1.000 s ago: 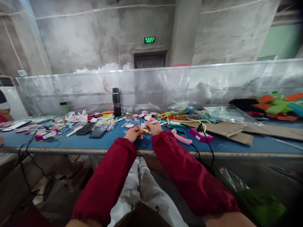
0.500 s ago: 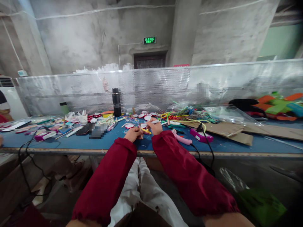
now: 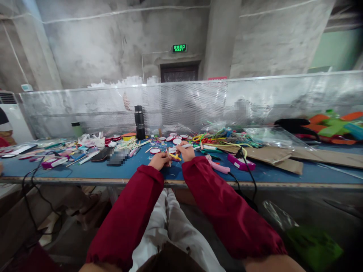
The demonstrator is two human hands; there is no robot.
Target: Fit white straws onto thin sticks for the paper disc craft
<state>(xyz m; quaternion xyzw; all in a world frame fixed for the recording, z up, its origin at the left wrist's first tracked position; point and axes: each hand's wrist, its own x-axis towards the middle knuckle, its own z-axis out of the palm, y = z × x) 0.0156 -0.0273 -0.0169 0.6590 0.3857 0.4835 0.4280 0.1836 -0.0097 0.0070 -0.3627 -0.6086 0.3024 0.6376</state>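
My left hand [image 3: 159, 160] is closed on a thin, pale flat stick [image 3: 168, 154] that stands upright from its fingers. My right hand [image 3: 186, 152] is wrapped round a white pen-like tool [image 3: 186, 146], its tip pointing left toward the stick. Just below and between the hands lies a small yellow piece [image 3: 176, 157]. Near my left hand rests a white disc with a red rim [image 3: 155, 151], and similar discs [image 3: 177, 141] lie beyond my fingers. The small details at my fingertips are hard to make out.
A black bottle [image 3: 139, 122] stands toward the back of the blue table [image 3: 136, 174]. Right of my hands are a pink tool with a cord [image 3: 219, 167], a purple box [image 3: 241, 162], tangled coloured strands [image 3: 227, 138] and cardboard [image 3: 263, 155]. A perforated metal screen [image 3: 181, 102] runs behind.
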